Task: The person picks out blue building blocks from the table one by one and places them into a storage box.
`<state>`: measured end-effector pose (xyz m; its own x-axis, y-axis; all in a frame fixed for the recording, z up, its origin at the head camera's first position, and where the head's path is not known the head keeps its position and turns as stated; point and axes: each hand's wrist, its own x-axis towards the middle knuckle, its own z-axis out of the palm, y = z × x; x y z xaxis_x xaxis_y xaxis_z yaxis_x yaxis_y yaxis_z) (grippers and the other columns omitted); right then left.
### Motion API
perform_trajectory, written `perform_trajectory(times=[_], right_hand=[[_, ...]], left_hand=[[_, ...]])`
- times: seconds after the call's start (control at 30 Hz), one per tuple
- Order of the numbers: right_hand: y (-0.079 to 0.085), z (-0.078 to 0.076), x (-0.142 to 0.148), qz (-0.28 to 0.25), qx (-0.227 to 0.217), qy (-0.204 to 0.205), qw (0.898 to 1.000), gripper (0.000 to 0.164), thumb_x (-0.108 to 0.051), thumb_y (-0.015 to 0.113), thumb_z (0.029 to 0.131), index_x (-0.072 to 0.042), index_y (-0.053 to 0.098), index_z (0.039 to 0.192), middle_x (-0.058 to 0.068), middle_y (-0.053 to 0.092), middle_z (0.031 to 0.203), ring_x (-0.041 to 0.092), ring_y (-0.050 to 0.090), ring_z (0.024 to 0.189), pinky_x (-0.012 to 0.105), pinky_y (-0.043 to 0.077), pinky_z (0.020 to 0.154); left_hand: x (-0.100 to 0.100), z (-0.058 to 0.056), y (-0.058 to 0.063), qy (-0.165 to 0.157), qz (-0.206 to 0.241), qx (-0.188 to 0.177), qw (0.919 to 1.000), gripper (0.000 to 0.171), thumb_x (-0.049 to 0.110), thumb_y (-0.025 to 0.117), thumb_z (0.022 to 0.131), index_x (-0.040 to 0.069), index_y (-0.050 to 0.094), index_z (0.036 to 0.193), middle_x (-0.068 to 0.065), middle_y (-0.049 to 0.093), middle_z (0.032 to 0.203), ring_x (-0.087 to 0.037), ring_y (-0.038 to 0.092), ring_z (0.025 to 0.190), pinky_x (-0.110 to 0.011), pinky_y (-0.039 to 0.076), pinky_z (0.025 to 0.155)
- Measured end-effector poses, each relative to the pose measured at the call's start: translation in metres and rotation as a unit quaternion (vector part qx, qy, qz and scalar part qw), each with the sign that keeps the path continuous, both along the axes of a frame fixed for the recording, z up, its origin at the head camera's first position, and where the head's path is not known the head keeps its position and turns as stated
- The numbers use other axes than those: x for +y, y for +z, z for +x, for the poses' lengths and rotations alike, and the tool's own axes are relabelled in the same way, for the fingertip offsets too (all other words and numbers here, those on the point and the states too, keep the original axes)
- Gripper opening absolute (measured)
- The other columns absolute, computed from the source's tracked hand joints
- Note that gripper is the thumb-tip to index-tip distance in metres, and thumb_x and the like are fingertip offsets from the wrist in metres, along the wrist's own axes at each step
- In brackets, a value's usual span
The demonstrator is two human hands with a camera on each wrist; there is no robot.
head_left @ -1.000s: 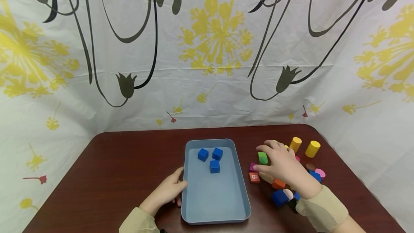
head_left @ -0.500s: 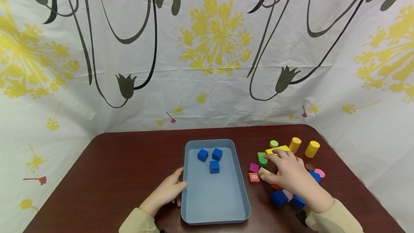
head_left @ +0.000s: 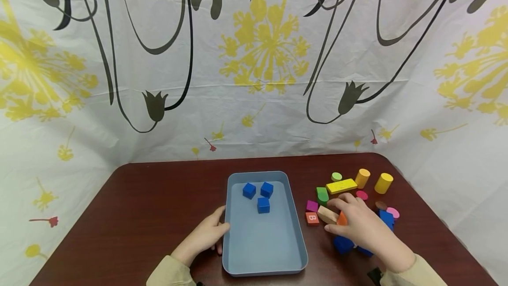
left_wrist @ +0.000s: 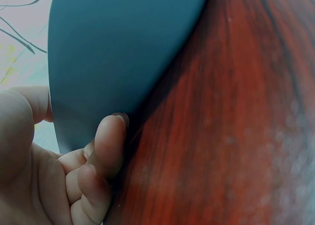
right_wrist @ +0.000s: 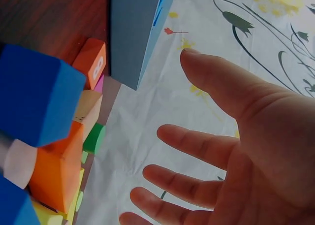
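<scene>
My left hand [head_left: 206, 231] grips the left side of a blue-grey tray [head_left: 263, 246]. In the left wrist view its thumb is at the rim, and the fingers curl against the outer wall [left_wrist: 113, 43]. Three blue cubes [head_left: 263, 205] sit inside the tray toward its far end. Over the pile of coloured blocks at the right hovers my right hand [head_left: 359, 224], fingers spread and nothing between them. Below it are an orange block [right_wrist: 61, 171], a plain wooden block [head_left: 327, 215] and a larger blue block [right_wrist: 39, 97]. The hand hides part of the pile.
Behind the pile stand two yellow cylinders [head_left: 383, 183] beside a long yellow block [head_left: 341, 186]. Green pieces [head_left: 322, 194], a magenta block [head_left: 311, 206] and a red block with a letter B [head_left: 311, 219] lie between pile and tray. A patterned cloth [head_left: 254, 114] hangs behind the table.
My right hand has drawn back toward me and slightly right over the pile, uncovering the long yellow block and the plain wooden block. My left hand and the tray have stayed put.
</scene>
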<state>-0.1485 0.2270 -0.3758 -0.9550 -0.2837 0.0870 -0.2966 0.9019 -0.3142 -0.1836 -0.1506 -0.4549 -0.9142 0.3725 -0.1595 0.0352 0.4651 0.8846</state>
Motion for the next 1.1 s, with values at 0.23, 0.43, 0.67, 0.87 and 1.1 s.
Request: perform_trajectory(times=[0.23,0.43,0.67,0.87,1.1], right_hand=[[-0.008,0.001,0.0,0.031,-0.04,-0.01,0.999,0.047,-0.045,0.077,0.067,-0.015,0.064,0.101,0.001,0.052,0.089,0.015,0.048,0.077,0.036,0.043,0.067],[-0.013,0.002,0.0,0.029,-0.085,-0.03,0.996,0.041,-0.044,0.079,0.063,-0.02,0.065,0.092,0.0,0.051,0.083,0.012,0.047,0.068,0.032,0.045,0.061],[-0.015,0.002,0.003,0.06,-0.086,-0.022,0.994,0.043,-0.048,0.079,0.061,-0.022,0.065,0.091,0.019,0.056,0.112,0.027,0.057,0.087,0.054,0.047,0.072],[-0.019,0.004,0.001,0.058,-0.092,-0.024,0.994,0.037,-0.04,0.082,0.059,-0.025,0.062,0.085,0.003,0.056,0.089,0.016,0.053,0.07,0.039,0.048,0.062],[-0.023,0.006,0.0,0.043,-0.115,-0.023,0.992,0.033,-0.029,0.084,0.06,-0.024,0.061,0.083,-0.007,0.05,0.077,0.013,0.047,0.068,0.035,0.046,0.061]], left_hand=[[0.0,0.0,0.0,-0.001,0.001,0.001,1.0,0.06,0.017,0.045,0.09,0.004,0.02,0.143,-0.01,0.058,0.057,-0.026,0.056,0.042,-0.029,0.04,0.036],[0.001,-0.001,0.001,-0.002,-0.001,0.0,1.0,0.06,0.017,0.045,0.09,0.004,0.02,0.143,-0.01,0.058,0.057,-0.026,0.056,0.043,-0.029,0.041,0.037],[0.0,-0.001,0.002,-0.004,-0.005,-0.001,1.0,0.06,0.017,0.045,0.09,0.004,0.02,0.143,-0.01,0.058,0.056,-0.026,0.056,0.042,-0.029,0.041,0.036],[0.001,0.0,0.002,-0.001,-0.005,-0.001,1.0,0.06,0.017,0.045,0.09,0.004,0.019,0.143,-0.01,0.058,0.056,-0.026,0.056,0.042,-0.029,0.04,0.036],[0.0,0.001,0.002,0.0,0.0,0.001,1.0,0.062,0.016,0.046,0.089,0.003,0.019,0.143,-0.01,0.057,0.055,-0.025,0.055,0.041,-0.031,0.04,0.036]])
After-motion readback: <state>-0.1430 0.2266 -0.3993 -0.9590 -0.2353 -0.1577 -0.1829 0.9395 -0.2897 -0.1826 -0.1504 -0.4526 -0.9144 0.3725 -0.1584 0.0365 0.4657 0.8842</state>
